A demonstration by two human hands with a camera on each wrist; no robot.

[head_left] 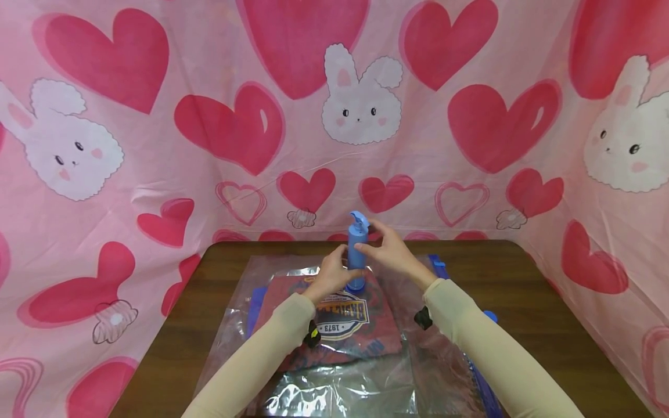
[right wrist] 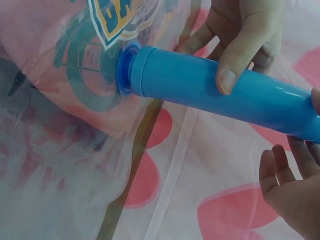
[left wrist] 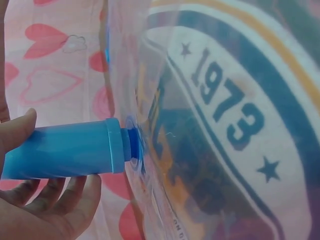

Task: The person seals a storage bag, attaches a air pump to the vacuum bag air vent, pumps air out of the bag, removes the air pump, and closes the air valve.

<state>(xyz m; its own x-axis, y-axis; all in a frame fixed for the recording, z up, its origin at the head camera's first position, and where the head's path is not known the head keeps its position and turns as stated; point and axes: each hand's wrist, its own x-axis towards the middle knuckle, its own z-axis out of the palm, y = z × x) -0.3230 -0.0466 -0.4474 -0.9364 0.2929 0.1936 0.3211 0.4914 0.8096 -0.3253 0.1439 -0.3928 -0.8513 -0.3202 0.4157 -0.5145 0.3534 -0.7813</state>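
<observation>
A blue hand pump [head_left: 358, 255] stands upright with its base on the round blue valve [right wrist: 125, 70] of a clear plastic storage bag [head_left: 334, 392]. My left hand [head_left: 333, 273] grips the pump's barrel low down. Higher up, my right hand [head_left: 392, 249] pinches the barrel's upper end with thumb and fingers, beside the light blue curved top piece [head_left: 359, 219]. Inside the bag lies a folded red garment [head_left: 381, 331] with a dark, white and orange print reading 1973 [left wrist: 227, 100]. The far sides of both hands are hidden.
The bag lies on a dark wooden table [head_left: 554, 313]. Along the bag's right side runs a blue strip [head_left: 483, 380], with a rounded blue piece [head_left: 490, 315] near the right sleeve. A pink cloth [head_left: 308, 145] with hearts and rabbits hangs behind and around the table.
</observation>
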